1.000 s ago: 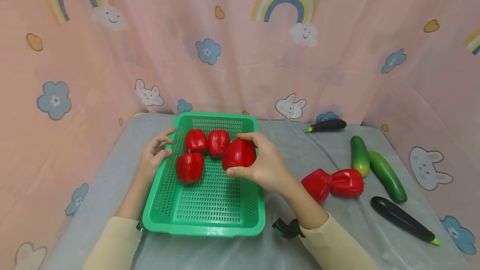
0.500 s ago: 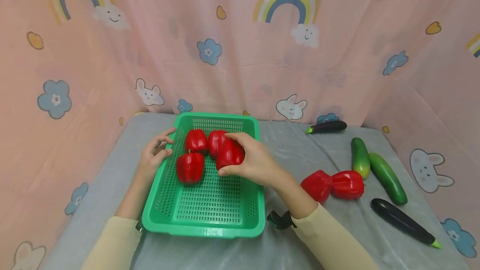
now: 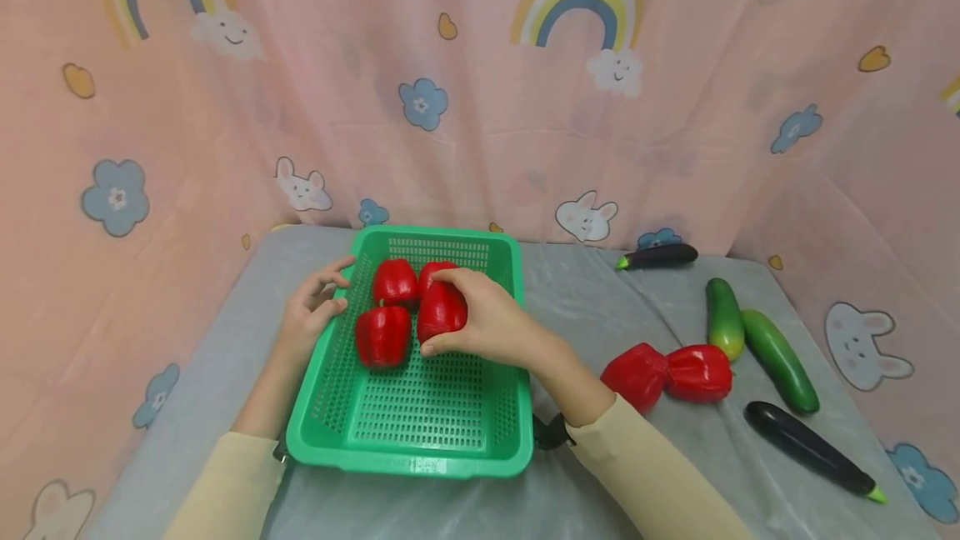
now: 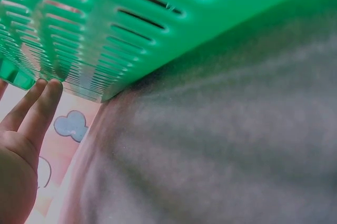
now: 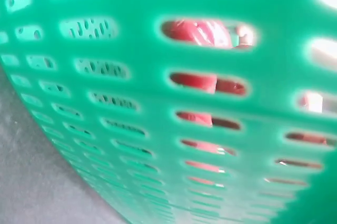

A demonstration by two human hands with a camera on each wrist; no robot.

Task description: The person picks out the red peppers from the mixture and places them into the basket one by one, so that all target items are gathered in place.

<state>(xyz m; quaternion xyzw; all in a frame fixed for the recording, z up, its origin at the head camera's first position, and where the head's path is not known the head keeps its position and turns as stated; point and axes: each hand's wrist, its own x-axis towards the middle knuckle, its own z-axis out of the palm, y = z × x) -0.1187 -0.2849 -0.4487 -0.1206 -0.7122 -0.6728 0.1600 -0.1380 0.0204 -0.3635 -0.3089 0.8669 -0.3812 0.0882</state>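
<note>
My right hand reaches over the right rim of a green plastic basket and grips a red bell pepper between thumb and fingers. That pepper is low in the basket, overlapping another bell pepper behind it. Two more red peppers sit to its left, one at the back and one nearer. My left hand rests at the basket's left rim with relaxed fingers. In the left wrist view, its fingers lie straight against the slotted outer wall. Through slots in the right wrist view, red pepper shows.
Right of the basket, two red bell peppers lie end to end on the grey cloth. Beyond them are two green cucumbers and a dark eggplant. Another eggplant lies near the back curtain.
My right hand has moved left and slightly down with the bell pepper, bringing it in among the other peppers. The left hand has stayed at the rim.
</note>
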